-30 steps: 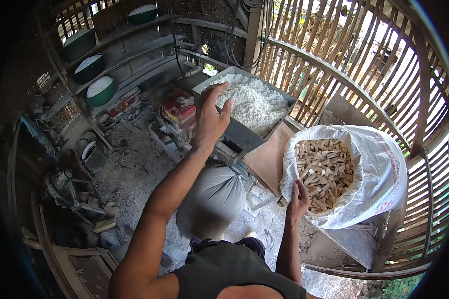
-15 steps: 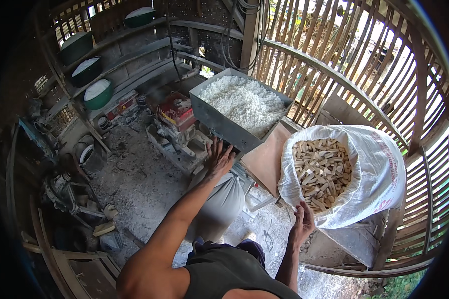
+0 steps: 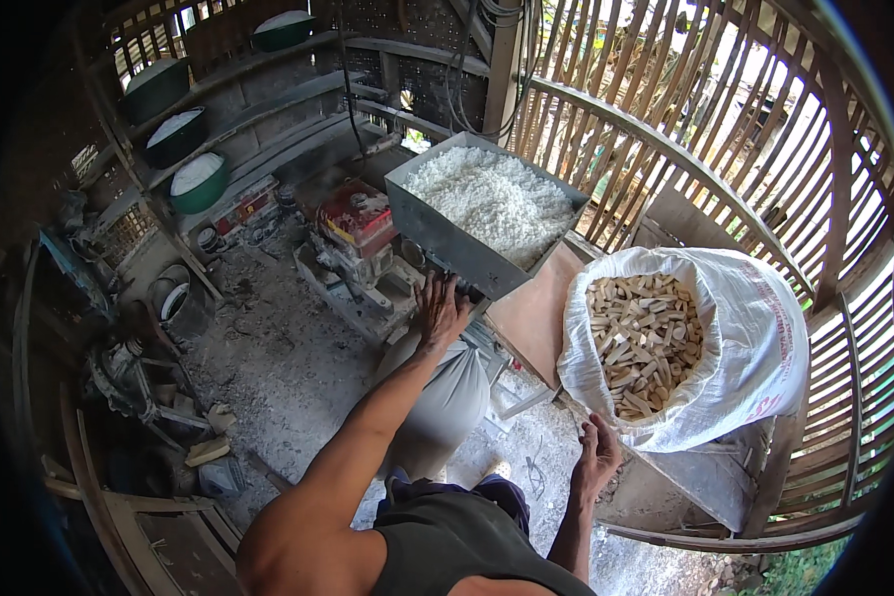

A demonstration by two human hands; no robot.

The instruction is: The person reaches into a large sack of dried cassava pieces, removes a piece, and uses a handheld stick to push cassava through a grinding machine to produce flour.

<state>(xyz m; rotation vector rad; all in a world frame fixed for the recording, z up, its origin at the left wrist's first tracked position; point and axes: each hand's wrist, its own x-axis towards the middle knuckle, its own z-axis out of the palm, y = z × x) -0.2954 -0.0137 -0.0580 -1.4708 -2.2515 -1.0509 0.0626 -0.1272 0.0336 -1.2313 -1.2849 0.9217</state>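
Observation:
My left hand (image 3: 444,310) reaches up to the lower front of a grey metal hopper (image 3: 447,221), fingers stretched out beside a dark part under its edge. Whether the fingertips press on that part is hard to see. White, crumbly grated material (image 3: 497,199) is heaped in the hopper. Below it hangs a greyish cloth sack (image 3: 435,402), partly behind my left forearm. On the right, my right hand (image 3: 594,459) is open with loosely bent fingers and nothing in it, just below the rim of a white woven sack (image 3: 755,348). That sack holds pale, dry cut chunks (image 3: 646,343).
A red engine-like machine (image 3: 358,219) stands left of the hopper. Several green basins (image 3: 199,185) of white powder sit on shelves at the far left. A brown board (image 3: 536,313) lies between hopper and sack. Slatted walls (image 3: 666,119) close off the right side.
My right hand has dropped slightly away from the white sack's rim. The left hand's fingers have shifted a little at the hopper's underside, and the view has moved slightly.

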